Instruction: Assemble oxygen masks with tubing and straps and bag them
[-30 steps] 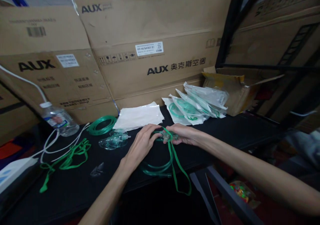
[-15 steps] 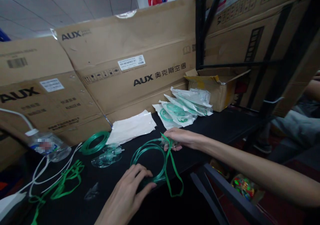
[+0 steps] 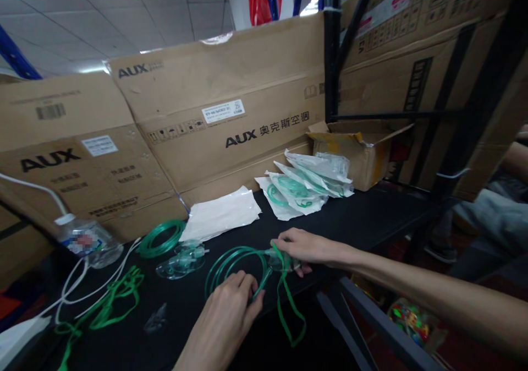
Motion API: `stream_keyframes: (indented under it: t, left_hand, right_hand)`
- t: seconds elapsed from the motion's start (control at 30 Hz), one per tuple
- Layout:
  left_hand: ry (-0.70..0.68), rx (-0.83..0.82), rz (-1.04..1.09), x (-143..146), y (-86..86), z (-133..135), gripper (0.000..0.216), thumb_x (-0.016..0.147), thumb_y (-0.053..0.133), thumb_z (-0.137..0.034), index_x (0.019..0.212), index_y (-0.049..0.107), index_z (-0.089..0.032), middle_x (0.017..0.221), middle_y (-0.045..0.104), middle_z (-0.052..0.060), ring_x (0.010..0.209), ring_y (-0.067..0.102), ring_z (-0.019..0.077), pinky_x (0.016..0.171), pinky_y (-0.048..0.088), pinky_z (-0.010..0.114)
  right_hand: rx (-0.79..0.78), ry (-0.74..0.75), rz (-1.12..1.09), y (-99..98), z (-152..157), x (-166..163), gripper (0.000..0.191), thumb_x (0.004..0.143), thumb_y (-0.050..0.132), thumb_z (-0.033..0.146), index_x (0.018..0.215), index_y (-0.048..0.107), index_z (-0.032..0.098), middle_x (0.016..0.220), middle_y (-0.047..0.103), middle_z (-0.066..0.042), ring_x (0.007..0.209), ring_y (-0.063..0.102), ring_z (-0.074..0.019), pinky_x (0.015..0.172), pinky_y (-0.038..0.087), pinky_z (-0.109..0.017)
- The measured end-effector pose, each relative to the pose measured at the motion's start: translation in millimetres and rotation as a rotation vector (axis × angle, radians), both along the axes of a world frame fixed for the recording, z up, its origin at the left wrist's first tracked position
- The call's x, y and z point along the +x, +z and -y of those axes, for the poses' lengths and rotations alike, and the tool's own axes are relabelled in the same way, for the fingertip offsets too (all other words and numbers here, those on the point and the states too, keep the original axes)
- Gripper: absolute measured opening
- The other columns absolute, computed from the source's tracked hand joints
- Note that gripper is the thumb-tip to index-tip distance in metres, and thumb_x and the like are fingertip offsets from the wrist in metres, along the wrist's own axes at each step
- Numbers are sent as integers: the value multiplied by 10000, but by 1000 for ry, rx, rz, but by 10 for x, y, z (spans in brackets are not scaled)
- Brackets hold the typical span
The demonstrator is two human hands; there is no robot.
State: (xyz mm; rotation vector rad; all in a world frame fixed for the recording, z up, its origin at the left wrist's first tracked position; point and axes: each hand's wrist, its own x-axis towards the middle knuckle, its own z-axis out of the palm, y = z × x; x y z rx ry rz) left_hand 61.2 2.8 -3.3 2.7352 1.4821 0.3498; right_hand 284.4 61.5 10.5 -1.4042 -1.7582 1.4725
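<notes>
My left hand [image 3: 229,318] pinches a coil of green tubing [image 3: 231,261] near the front edge of the black table [image 3: 371,217]. My right hand [image 3: 299,247] rests closed on a clear mask [image 3: 277,260] joined to that tubing; a green strap [image 3: 291,305] hangs from it over the table edge. A second clear mask [image 3: 181,258] and another green tubing coil [image 3: 160,238] lie to the left, untouched.
Sealed bags of masks [image 3: 305,184] and flat white bags [image 3: 223,214] lie at the back. A water bottle [image 3: 84,241], white cable and loose green straps [image 3: 111,299] sit left. Cardboard boxes [image 3: 231,112] wall the back; another person's grey-clad legs [image 3: 490,217] show at right.
My left hand drew back from the mask to the front of the tubing coil and pinched it. The coil spread out on the table. The camera tilted up.
</notes>
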Motion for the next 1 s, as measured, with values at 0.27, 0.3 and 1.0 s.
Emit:
stream_keyframes:
  t: [0.27, 0.3, 1.0]
  left_hand:
    - [123, -148, 0, 207, 149, -135, 110, 783, 556, -174, 692, 612, -201, 711, 686, 40, 656, 664, 218, 612, 381, 295]
    - [137, -142, 20, 212, 131, -144, 114, 780, 549, -174, 689, 613, -201, 701, 687, 40, 651, 662, 216, 615, 377, 295]
    - [281, -20, 371, 313, 214, -271, 146, 817, 596, -282, 699, 645, -212, 582, 674, -14, 559, 668, 164, 586, 389, 232]
  right_hand:
    - [-52, 72, 20, 101, -38, -113, 473, 944, 556, 574, 710, 560, 162, 499, 616, 4, 298, 519, -90, 307, 418, -176]
    - [-64, 73, 16, 104, -48, -118, 435, 918, 615, 553, 723, 548, 169, 479, 611, 12, 300, 526, -95, 311, 421, -173]
    - [-245, -227, -760, -111, 103, -356, 398, 990, 353, 477, 791, 550, 195, 673, 676, -1, 674, 656, -139, 744, 565, -302]
